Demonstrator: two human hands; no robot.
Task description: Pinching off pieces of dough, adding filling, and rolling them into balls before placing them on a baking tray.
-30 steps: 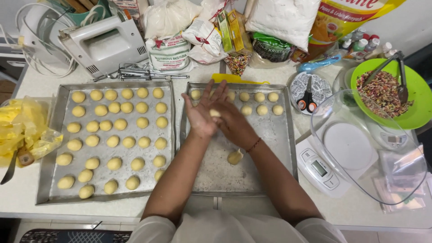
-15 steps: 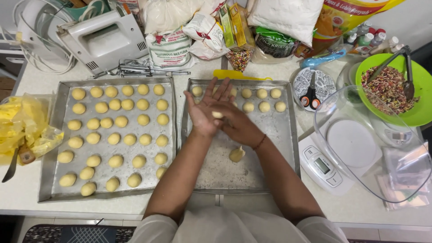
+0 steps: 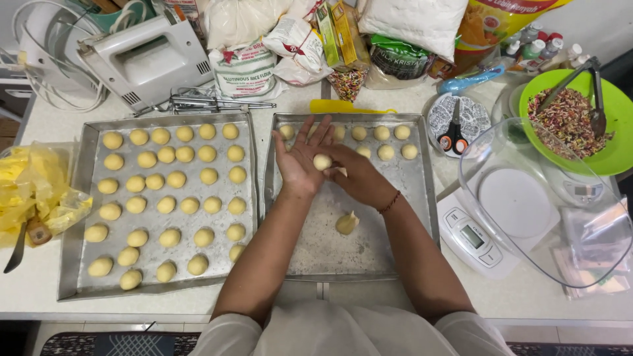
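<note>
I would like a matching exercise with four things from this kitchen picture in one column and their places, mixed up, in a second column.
Things:
1. dough ball
2. scissors
3. tongs
4. dough lump

Places:
A. in the green bowl of sprinkles
B. on the open palm of the left hand
C. on the small patterned plate
D. on the floured right tray, near the right forearm

Pairs: 1-B, 2-C, 3-A, 4-D

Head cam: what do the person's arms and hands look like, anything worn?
Two bare hands, no gloves. The left hand has no rings or watch that I can see. The right hand has a thin dark red cord bracelet at the wrist. Forearms are bare; short light grey sleeves show at the lower edge.
</note>
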